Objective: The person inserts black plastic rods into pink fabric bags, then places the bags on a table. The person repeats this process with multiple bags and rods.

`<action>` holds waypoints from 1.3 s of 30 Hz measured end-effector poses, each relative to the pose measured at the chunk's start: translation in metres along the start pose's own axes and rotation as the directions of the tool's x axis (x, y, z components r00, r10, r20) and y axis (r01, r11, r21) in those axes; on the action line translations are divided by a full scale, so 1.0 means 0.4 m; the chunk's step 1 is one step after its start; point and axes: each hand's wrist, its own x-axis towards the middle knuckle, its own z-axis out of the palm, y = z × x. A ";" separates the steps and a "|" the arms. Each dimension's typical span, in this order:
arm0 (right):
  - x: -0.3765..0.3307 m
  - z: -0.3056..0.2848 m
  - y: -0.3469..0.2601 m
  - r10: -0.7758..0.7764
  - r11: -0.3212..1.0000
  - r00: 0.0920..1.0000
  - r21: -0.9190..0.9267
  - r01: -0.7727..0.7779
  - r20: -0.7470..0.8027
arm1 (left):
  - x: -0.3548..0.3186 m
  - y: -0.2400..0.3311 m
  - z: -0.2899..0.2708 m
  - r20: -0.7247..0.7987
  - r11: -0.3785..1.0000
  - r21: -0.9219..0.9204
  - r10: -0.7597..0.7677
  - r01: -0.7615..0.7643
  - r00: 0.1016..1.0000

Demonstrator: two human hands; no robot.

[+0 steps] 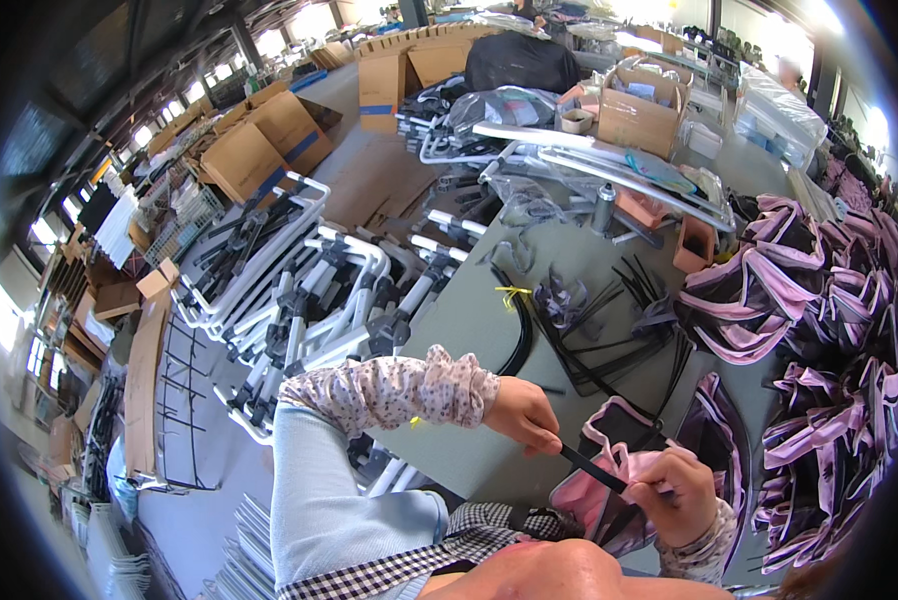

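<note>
My left hand [525,416] pinches the upper end of a flat black strip [591,467] between thumb and fingers. The strip slants down to the right. At its lower end my right hand [681,496] is closed on it and on the pink edge of a pink-and-black fabric piece [577,502]. Whether the strip enters the fabric there is hidden by my fingers. The fabric piece hangs in folds close to my body, at the near edge of the grey-green table [459,400]. A second dark fabric piece with pink trim [714,440] lies just right of my right hand.
Loose black strips [594,370] and a curved black bundle with a yellow tie [519,330] lie on the table. Pink-and-black fabric pieces [769,280] heap up at the right. White tube frames [319,290] crowd the left. A metal bottle [603,210] stands farther back, near cardboard boxes [644,110].
</note>
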 end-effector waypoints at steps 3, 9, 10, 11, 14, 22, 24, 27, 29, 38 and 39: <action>0.029 0.061 -0.026 -0.078 0.901 0.995 -0.430 0.046 -0.055 | 0.023 0.084 -0.002 -0.113 0.947 0.311 -0.049 0.082 0.992; 0.045 0.060 0.035 -0.065 0.949 0.990 -0.316 0.022 -0.127 | 0.007 0.072 0.024 -0.216 0.983 0.164 -0.051 0.088 0.975; 0.023 0.030 0.047 -0.096 0.923 0.973 -0.385 0.009 -0.208 | -0.020 0.102 -0.032 -0.137 0.974 0.153 -0.144 0.165 0.980; 0.006 -0.007 0.048 -0.136 0.897 0.960 -0.441 0.014 -0.246 | -0.051 0.117 -0.061 -0.062 0.955 0.149 -0.251 0.258 0.966; -0.039 -0.070 0.035 -0.003 0.959 0.944 -0.269 -0.091 -0.329 | -0.142 0.052 -0.063 -0.444 0.967 -0.241 -0.031 -0.086 0.896; 0.033 0.004 -0.039 -0.204 0.923 0.933 -0.376 0.083 -0.295 | -0.010 0.160 -0.037 -0.553 0.752 0.555 0.653 -0.355 0.518; 0.048 0.027 -0.052 -0.235 0.921 0.920 -0.376 0.108 -0.312 | 0.016 0.183 -0.034 -0.591 0.743 0.583 0.666 -0.329 0.455; 0.077 0.062 -0.067 -0.263 0.922 0.903 -0.365 0.130 -0.341 | 0.033 0.211 -0.036 -0.602 0.697 0.676 0.709 -0.238 0.368; 0.083 0.077 -0.074 -0.268 0.929 0.889 -0.346 0.135 -0.372 | 0.029 0.228 -0.027 -0.633 0.715 0.675 0.688 -0.182 0.355; 0.111 0.106 -0.063 -0.454 0.734 0.886 -0.603 0.312 -0.095 | 0.123 0.148 0.057 -0.788 0.687 0.318 0.575 -0.654 0.221; 0.132 0.130 -0.020 -0.423 0.725 0.899 -0.638 0.261 -0.113 | 0.134 0.107 0.042 -0.808 0.706 0.082 0.460 -0.703 0.369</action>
